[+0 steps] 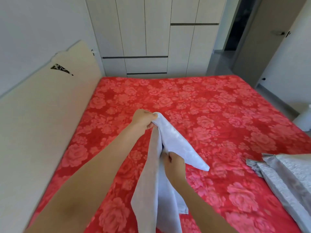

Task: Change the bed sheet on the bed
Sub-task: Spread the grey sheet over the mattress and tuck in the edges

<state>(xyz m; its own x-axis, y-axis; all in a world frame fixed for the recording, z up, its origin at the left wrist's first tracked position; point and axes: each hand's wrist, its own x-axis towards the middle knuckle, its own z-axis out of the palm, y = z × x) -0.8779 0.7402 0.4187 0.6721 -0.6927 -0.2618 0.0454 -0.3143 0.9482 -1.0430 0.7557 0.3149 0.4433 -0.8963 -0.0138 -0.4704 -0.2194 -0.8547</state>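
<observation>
While the left hand (143, 120) clutches the pale folded sheet (178, 143) by its top fold at centre and the right hand (174, 163) pinches it toward 6 o'clock, over the red floral bed (218, 106), unfolding unevenly could tangle layers or drop a corner.

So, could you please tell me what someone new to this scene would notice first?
The red floral cover fills most of the view. In the middle, a folded pale sheet hangs between the hands: the left hand grips its top corner, and the right hand holds a fold lower down. Grey patterned bedding lies at the lower right.
</observation>
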